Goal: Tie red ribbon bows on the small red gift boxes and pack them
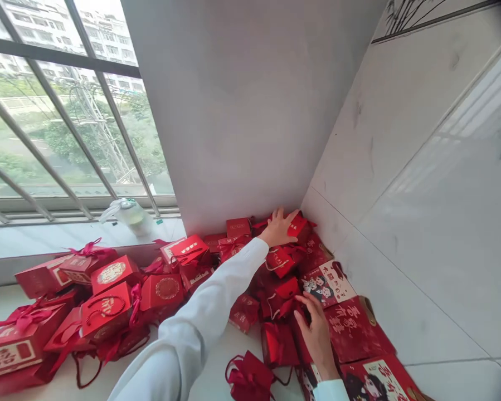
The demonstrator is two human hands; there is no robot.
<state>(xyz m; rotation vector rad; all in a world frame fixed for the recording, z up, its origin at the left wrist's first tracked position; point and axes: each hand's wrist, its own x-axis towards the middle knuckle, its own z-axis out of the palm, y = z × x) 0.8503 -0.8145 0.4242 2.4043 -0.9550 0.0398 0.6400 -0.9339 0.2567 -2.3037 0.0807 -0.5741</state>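
Note:
My left hand (pixel 279 229) reaches into the far corner with its fingers spread. It rests by a small red gift box (pixel 299 227), and its fingertips touch or nearly touch it. Just below the palm lies another red box with a cord handle (pixel 280 260). Nearer to me, my right hand (pixel 315 328) hovers over the pile with thumb and fingers apart. Beside its fingertips are a red box (pixel 287 289) and a flat red gift bag (pixel 329 283) with cartoon figures. Whether the right fingers touch them I cannot tell.
Red ribboned boxes (pixel 108 312) are heaped along the left. Flat red bags (pixel 354 328) line the tiled wall (pixel 434 267) on the right. A lidded plastic cup (pixel 134 216) stands on the sill below the barred window (pixel 66 111). A small red bag (pixel 250 376) sits in front.

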